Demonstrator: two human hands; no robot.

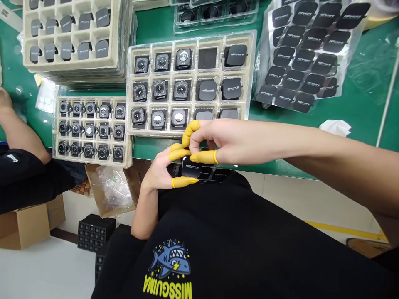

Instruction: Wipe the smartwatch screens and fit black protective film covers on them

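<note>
My left hand (160,169), with yellow finger cots, is closed around a dark smartwatch (190,167) whose face shows a HiFuture label. Beneath it, over my lap, lies part of a sheet of black HiFuture films (220,175). My right hand (207,139), also in yellow cots, has its thumb along the watch's upper edge and its fingers curled above; anything they pinch is hidden. Just beyond both hands, a clear-covered tray (192,133) holds watches, several with sensor backs up and several showing HiFuture labels. One compartment (207,58) there contains no watch.
A smaller watch tray (93,162) sits to the left, below a tall stack of trays (71,64). Film sheets (294,58) lie at right, near a crumpled tissue (335,127). Another person's arm (23,128) reaches in from the left. An open carton (114,191) stands below the table edge.
</note>
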